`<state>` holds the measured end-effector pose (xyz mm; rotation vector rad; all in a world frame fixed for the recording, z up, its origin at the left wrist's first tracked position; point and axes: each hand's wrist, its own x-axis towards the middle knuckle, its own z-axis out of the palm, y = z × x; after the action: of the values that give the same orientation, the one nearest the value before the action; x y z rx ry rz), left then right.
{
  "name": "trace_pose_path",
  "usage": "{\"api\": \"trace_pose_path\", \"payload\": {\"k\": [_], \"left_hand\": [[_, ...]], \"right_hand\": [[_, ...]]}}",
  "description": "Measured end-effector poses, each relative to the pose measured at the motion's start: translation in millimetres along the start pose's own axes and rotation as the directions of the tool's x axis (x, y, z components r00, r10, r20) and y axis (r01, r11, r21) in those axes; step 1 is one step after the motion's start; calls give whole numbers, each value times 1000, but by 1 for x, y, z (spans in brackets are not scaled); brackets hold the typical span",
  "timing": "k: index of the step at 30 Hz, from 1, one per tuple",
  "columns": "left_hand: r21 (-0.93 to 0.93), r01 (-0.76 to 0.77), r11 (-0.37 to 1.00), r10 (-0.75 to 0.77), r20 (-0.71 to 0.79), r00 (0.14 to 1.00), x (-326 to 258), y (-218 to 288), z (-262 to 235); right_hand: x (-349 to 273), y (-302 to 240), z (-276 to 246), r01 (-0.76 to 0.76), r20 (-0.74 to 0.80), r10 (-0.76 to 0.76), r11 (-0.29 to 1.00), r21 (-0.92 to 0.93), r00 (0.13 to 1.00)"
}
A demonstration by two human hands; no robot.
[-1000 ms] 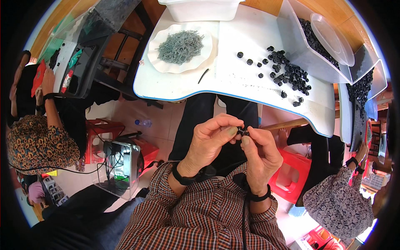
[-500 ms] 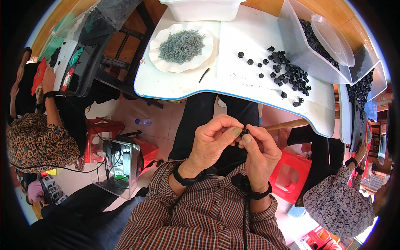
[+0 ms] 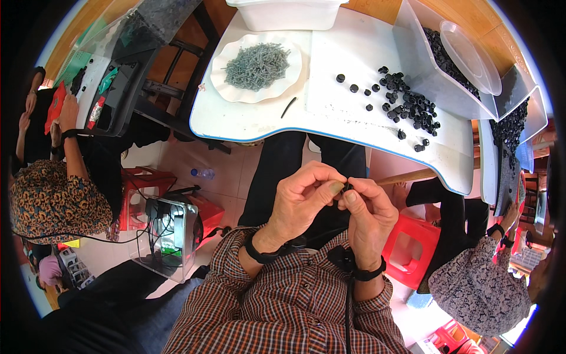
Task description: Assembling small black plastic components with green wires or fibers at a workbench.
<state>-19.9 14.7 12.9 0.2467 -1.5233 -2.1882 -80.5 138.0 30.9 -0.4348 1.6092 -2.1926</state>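
Note:
Above my lap, in front of the table edge, my left hand (image 3: pixel 303 197) and my right hand (image 3: pixel 369 209) meet at the fingertips. Both pinch one small black plastic part (image 3: pixel 346 187), mostly covered by the fingers. On the white table (image 3: pixel 336 59), a scatter of small round black plastic caps (image 3: pixel 420 112) lies to the right. A wavy-rimmed white plate (image 3: pixel 219 76) at the left bears a heap of thin grey pin-like pieces (image 3: pixel 257 65). Between them, near the front edge, rests a thin black strip (image 3: pixel 288 107).
At the back stands a white tub (image 3: pixel 289 16). A clear bin (image 3: pixel 415 59) of black parts, with an oval lid (image 3: pixel 471 56) on it, occupies the right end. People sit at both sides. A red stool (image 3: pixel 407 251) is at my right, a clear box with cables (image 3: pixel 165 236) at my left.
My hands stay almost in place; the fingertips have shifted slightly about the black part, and less of it shows now. The things on the table have not moved.

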Motion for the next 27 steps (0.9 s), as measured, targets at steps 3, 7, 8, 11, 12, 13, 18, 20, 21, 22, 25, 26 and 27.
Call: {"api": "trace_pose_path", "payload": {"k": [3,7,8,11,12,13,18,20,21,22,25,26,27], "left_hand": [[-64,58,996,-57,11,998,1,-2,-2],[-215,129,968,-125,30,992,1,-4,-4],[-296,155,942,-149,45,988,1,-5,-4],[-419,213,883,-208,59,976,1,-2,-5],[-418,214,883,-209,59,976,1,-2,-5],[-459,227,859,-221,67,973,1,-3,-6],[-585,246,773,-217,121,969,1,-10,-12],[-648,230,726,-194,128,973,2,-9,-12],[-646,233,727,-196,129,972,2,-10,-12],[-661,231,714,-179,146,973,2,-12,-13],[-694,220,686,-140,172,975,3,-13,-14],[-714,210,668,-115,181,977,3,-12,-13],[-713,212,669,-116,181,977,3,-12,-13]], "right_hand": [[1,0,-1,28,-2,-28,999,-22,1000],[1,0,-1,59,-16,-60,997,-45,998],[1,0,-1,60,-19,-61,997,-47,998],[2,1,-2,67,-15,-69,995,-68,998],[1,1,-2,67,-15,-68,995,-67,998],[1,0,-2,69,-19,-70,995,-74,997],[-1,-3,-1,88,-20,-92,987,-138,996],[-2,-5,-1,145,-8,-151,960,-241,988],[-3,-6,0,144,-11,-150,960,-239,989],[-5,-8,2,154,-14,-163,953,-263,986],[-7,-11,5,171,-14,-183,941,-293,983],[-7,-11,5,180,-8,-191,936,-302,981],[-8,-11,5,179,-10,-191,937,-301,982]]}}
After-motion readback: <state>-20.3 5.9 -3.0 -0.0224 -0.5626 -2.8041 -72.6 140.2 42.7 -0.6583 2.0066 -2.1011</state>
